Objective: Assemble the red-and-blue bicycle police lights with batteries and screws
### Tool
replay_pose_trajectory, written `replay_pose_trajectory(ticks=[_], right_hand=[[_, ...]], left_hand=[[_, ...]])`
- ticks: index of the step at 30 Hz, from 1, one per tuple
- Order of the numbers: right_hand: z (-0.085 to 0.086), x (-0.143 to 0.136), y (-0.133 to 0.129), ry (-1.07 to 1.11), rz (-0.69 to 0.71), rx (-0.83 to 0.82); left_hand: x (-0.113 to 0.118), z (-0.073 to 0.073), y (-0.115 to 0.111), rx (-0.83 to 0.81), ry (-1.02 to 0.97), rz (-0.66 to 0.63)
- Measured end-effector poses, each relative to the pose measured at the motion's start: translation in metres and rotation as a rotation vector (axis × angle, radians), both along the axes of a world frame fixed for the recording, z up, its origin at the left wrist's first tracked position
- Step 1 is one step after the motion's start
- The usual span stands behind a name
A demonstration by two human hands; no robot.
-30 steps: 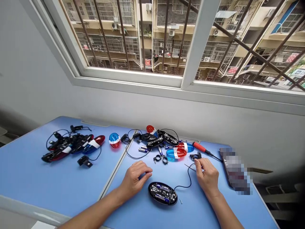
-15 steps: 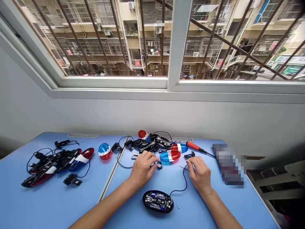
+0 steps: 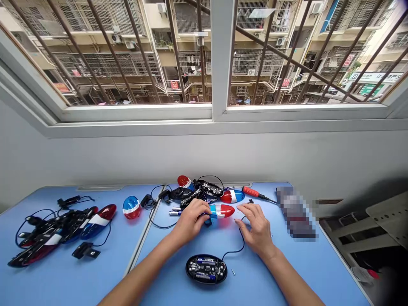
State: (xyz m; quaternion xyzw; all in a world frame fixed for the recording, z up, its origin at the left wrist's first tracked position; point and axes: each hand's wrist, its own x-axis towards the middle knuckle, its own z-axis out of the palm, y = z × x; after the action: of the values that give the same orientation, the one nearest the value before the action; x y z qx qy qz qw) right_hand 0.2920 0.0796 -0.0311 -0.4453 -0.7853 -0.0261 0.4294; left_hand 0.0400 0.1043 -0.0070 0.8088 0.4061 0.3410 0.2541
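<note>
My left hand pinches the blue end of a red, white and blue cover, lifted a little off the blue table. To the right of the cover's red end is my right hand, thumb and fingers apart, with nothing between them. Nearer me lies an open black oval housing with batteries and a circuit board inside. Its black cable runs up towards my right hand, which partly hides the far end. A small screw lies beside the housing.
Behind my hands are black housings, a second coloured cover and a red screwdriver. A round cover and a pile of black units lie left. A blurred object is at right.
My left hand has taken hold of the blue end of the cover and raised it. My right hand has let go of the small black bracket and opened. The view has shifted slightly right.
</note>
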Motion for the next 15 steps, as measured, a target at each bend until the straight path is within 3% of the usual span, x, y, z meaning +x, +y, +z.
replay_pose_trajectory(ticks=[4, 8, 15], right_hand=[[0.001, -0.008, -0.006, -0.037, 0.203, 0.017], [0.0, -0.016, -0.014, 0.025, 0.273, 0.091], [0.007, -0.028, -0.025, -0.032, 0.359, 0.024]], left_hand=[[-0.014, 0.017, -0.015, -0.418, -0.26, -0.074], [-0.018, 0.024, -0.027, -0.781, -0.399, -0.035], [-0.026, 0.023, -0.044, -0.933, -0.469, 0.07]])
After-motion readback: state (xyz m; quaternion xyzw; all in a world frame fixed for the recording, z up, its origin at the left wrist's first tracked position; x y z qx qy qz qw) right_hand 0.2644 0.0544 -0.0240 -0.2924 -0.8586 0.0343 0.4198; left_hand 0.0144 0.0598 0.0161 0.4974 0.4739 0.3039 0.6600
